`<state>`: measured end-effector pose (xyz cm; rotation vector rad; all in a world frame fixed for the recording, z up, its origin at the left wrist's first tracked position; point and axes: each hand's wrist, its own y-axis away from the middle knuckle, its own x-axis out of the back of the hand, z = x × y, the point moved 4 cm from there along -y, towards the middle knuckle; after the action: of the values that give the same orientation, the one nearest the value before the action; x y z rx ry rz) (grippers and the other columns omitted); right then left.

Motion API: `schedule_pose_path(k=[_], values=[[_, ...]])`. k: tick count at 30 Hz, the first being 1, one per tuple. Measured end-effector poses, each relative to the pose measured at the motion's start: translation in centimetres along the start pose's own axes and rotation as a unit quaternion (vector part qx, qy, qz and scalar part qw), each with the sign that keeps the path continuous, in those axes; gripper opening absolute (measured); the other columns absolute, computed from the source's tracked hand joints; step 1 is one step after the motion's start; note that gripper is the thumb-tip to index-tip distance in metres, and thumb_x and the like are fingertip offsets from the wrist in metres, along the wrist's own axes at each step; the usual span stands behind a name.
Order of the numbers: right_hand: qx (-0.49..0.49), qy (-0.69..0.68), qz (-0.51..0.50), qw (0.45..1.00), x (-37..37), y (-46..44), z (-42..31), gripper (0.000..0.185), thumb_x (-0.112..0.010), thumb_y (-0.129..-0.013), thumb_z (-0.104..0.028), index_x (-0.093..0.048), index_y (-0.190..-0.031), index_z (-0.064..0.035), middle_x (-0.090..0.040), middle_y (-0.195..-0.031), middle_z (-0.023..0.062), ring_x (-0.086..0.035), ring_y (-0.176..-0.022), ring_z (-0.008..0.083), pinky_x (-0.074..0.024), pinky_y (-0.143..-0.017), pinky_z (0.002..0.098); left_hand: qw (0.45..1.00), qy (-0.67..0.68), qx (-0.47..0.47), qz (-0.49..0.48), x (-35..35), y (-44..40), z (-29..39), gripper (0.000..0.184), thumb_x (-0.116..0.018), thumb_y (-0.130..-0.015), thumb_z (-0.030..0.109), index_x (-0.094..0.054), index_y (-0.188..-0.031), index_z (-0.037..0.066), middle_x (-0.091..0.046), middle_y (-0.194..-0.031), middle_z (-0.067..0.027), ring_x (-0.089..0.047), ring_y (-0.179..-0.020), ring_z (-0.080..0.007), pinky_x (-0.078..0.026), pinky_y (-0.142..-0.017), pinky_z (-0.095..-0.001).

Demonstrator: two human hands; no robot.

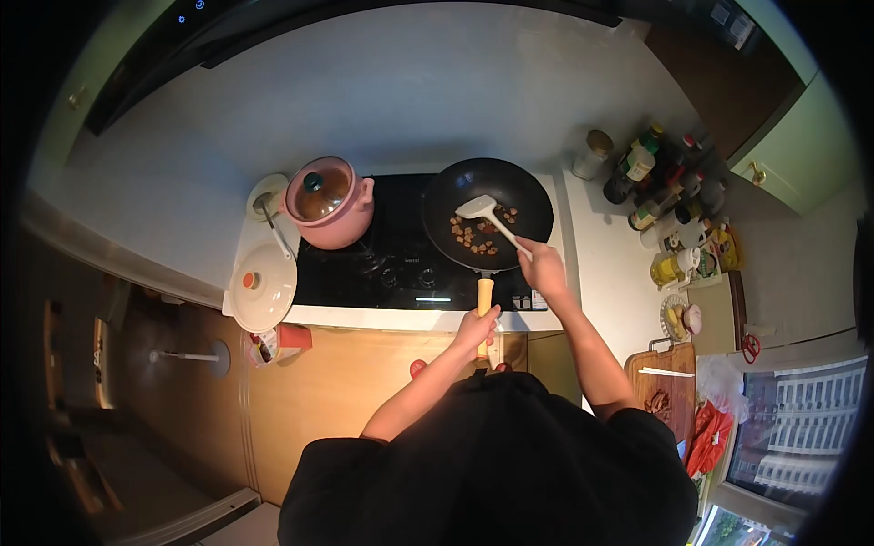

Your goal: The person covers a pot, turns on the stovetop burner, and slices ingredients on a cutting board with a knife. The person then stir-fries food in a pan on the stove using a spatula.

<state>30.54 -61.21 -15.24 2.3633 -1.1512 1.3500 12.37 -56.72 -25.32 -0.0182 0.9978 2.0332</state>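
A dark wok (437, 196) stands on the right side of the black stove, with small browned pieces of food (469, 238) in its bowl. My left hand (477, 326) is closed around the wok's yellow handle (485, 291), which points toward me. In my right hand (543, 268) is the handle of a white spatula (476, 207). The spatula's blade is inside the wok, over or among the food pieces; whether it touches the wok's bottom I cannot tell.
A pink lidded pot (332, 223) occupies the stove's left side. A cream lid (264, 296) lies at the counter's left end, below a ladle (275, 227) on a dish. Several bottles (642, 164) crowd the right counter, and a wooden cutting board (657, 364) holds chopsticks (665, 371) and brown food.
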Motion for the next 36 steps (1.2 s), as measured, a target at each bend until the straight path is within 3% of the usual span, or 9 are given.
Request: schedule_pose_path(k=[14,18,28,31,36], values=[[0.013,0.035,-0.010,0.999,0.5,1.3,1.1,0.028,-0.068,-0.083,-0.011,-0.073,-0.111,-0.0123,-0.070,-0.093,0.0187,-0.067,-0.087,0.0393,-0.0539,-0.080,0.0469,1.000,-0.002,-0.008,0.002,0.2,-0.1,-0.4,0.029,-0.063,-0.096,0.030,-0.049,-0.086,0.007,-0.048,-0.069,0.0005,-0.041,-0.047,-0.0077,-0.035,-0.041,-0.0253],[0.072,0.034,0.055,0.995,-0.8,0.8,0.3,0.028,-0.068,-0.084,-0.012,-0.073,-0.111,-0.0109,-0.070,-0.099,0.0186,-0.066,-0.091,0.0379,-0.0528,-0.083,0.0455,1.000,-0.003,-0.009,-0.003,0.1,-0.4,-0.2,0.029,-0.063,-0.097,0.030,-0.049,-0.086,0.007,-0.048,-0.068,0.0007,-0.041,-0.047,-0.0078,-0.035,-0.041,-0.0254],[-0.011,0.047,-0.004,0.999,-1.9,-1.0,-0.5,0.029,-0.067,-0.085,-0.012,-0.072,-0.113,-0.0121,-0.070,-0.094,0.0200,-0.066,-0.088,0.0394,-0.0529,-0.081,0.0471,1.000,-0.006,-0.009,0.003,0.1,-0.1,0.0,0.028,-0.064,-0.096,0.030,-0.050,-0.087,0.007,-0.047,-0.068,0.0006,-0.041,-0.047,-0.0081,-0.035,-0.041,-0.0256],[0.024,0.029,0.031,0.999,-0.3,-0.4,-1.0,0.029,-0.066,-0.086,-0.011,-0.072,-0.114,-0.0126,-0.070,-0.093,0.0210,-0.066,-0.087,0.0397,-0.0530,-0.080,0.0473,1.000,-0.012,-0.012,0.009,0.0,0.2,0.3,0.028,-0.064,-0.096,0.029,-0.050,-0.087,0.006,-0.047,-0.068,0.0005,-0.041,-0.047,-0.0082,-0.035,-0.041,-0.0257],[-0.015,0.046,-0.010,0.999,-0.5,-0.3,-1.1,0.028,-0.066,-0.086,-0.012,-0.072,-0.114,-0.0117,-0.070,-0.093,0.0210,-0.066,-0.088,0.0396,-0.0532,-0.080,0.0471,1.000,-0.003,-0.010,0.003,0.1,-0.1,-0.2,0.028,-0.063,-0.096,0.028,-0.050,-0.087,0.006,-0.047,-0.068,0.0005,-0.041,-0.047,-0.0082,-0.035,-0.041,-0.0255]])
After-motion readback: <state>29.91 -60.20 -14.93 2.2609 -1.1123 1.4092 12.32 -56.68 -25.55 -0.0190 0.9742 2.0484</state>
